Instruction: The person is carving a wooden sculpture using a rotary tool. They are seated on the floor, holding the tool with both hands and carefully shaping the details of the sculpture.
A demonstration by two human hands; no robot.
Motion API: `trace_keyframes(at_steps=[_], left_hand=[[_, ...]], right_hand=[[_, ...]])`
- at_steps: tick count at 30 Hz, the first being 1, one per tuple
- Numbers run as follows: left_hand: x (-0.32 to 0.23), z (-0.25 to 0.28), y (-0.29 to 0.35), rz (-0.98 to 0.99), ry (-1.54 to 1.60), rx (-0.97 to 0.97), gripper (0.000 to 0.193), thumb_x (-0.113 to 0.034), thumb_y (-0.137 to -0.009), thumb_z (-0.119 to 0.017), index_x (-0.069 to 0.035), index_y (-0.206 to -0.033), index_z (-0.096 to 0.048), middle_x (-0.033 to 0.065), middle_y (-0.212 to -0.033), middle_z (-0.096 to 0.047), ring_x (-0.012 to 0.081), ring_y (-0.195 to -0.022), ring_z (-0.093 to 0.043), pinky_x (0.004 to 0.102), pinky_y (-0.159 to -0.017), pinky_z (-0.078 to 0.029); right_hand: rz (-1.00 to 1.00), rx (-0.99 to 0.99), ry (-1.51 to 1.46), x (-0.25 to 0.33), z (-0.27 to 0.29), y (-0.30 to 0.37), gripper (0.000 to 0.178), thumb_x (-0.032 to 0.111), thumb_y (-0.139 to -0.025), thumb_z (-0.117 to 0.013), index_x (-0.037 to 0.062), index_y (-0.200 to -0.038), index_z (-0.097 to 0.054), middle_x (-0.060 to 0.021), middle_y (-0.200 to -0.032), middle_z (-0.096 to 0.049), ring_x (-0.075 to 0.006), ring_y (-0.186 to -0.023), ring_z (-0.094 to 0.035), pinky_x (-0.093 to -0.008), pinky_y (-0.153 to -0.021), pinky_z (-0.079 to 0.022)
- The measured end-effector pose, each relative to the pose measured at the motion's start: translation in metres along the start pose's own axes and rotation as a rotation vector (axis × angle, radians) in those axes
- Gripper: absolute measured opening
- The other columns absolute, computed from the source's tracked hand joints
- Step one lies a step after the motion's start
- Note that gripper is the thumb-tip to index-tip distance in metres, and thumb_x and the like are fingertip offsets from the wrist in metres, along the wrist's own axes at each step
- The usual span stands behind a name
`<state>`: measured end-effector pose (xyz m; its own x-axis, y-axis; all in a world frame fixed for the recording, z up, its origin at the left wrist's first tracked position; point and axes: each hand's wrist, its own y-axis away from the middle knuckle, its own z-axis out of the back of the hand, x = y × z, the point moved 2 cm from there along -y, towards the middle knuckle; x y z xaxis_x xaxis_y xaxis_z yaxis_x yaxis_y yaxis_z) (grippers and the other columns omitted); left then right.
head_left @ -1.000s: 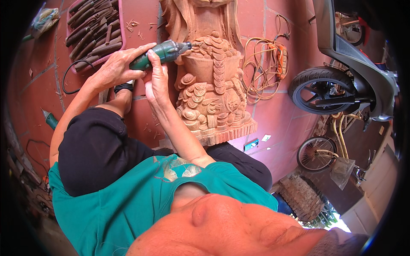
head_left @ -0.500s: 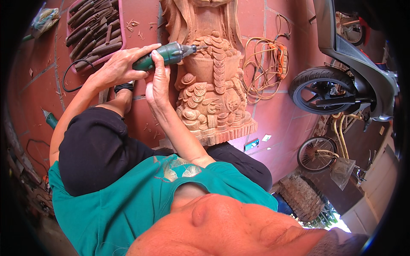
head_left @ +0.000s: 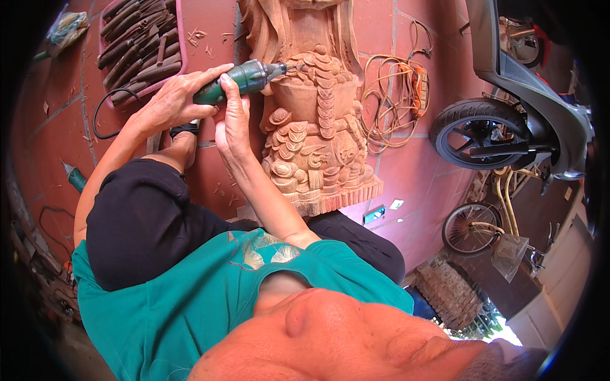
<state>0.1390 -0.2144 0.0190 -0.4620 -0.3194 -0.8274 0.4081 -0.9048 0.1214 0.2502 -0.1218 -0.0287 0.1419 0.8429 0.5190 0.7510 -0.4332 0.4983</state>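
Note:
A green rotary tool [head_left: 244, 80] with a dark nose lies across the air between my two hands. My left hand [head_left: 166, 101] is wrapped round its rear end from the left, and my right hand [head_left: 234, 124] grips its underside, thumb along the body. Its thin bit points right, at the pile of carved coins near the top of a basket shape on the wooden carving [head_left: 302, 105]; whether the bit touches the wood I cannot tell. The carving lies on the floor before me, its ridged base towards me. A black cord [head_left: 96, 120] loops by my left forearm.
Left of the carving, a pink tray [head_left: 183, 44] holds several carving chisels [head_left: 136, 47]. An orange power strip [head_left: 420, 92] with coiled cable [head_left: 381, 114] lies to its right. Beyond stand a motorbike [head_left: 534, 114] and a bicycle [head_left: 473, 228]. A phone [head_left: 375, 214] rests near the base.
The rotary tool has shifted slightly left and up, its bit drawing back a little across the carved coins. Both hands keep their hold; the carving has stayed in place.

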Motion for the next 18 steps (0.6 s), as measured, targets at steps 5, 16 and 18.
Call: trace_keyframes(at_steps=[5, 16, 18], left_hand=[[0.001, -0.001, 0.000, 0.022, 0.009, 0.011, 0.086, -0.018, -0.071, -0.071, -0.011, -0.153, -0.045, 0.0259, -0.114, -0.068, 0.0416, -0.100, -0.068, 0.0458, -0.090, -0.053], [-0.011, 0.002, -0.007, 0.044, 0.022, 0.052, 0.086, -0.009, -0.070, -0.074, -0.008, -0.151, -0.047, 0.0225, -0.118, -0.069, 0.0383, -0.103, -0.067, 0.0439, -0.094, -0.052], [-0.010, 0.003, -0.006, 0.048, 0.021, 0.055, 0.087, -0.009, -0.070, -0.075, -0.008, -0.152, -0.047, 0.0225, -0.119, -0.069, 0.0384, -0.103, -0.067, 0.0441, -0.094, -0.051]], right_hand=[[0.007, -0.027, -0.003, 0.002, -0.005, 0.002, 0.039, 0.024, -0.095, -0.074, 0.0083, -0.126, -0.056, -0.0021, -0.111, -0.064, -0.0116, -0.100, -0.063, -0.0285, -0.088, -0.054], [0.034, -0.083, -0.028, 0.006, -0.006, 0.001, 0.037, 0.023, -0.095, -0.074, 0.0078, -0.123, -0.055, -0.0016, -0.109, -0.063, -0.0096, -0.094, -0.063, -0.0276, -0.083, -0.054], [0.032, -0.071, -0.034, 0.005, -0.007, 0.003, 0.037, 0.023, -0.095, -0.074, 0.0080, -0.123, -0.055, -0.0015, -0.108, -0.063, -0.0097, -0.095, -0.063, -0.0273, -0.084, -0.054]])
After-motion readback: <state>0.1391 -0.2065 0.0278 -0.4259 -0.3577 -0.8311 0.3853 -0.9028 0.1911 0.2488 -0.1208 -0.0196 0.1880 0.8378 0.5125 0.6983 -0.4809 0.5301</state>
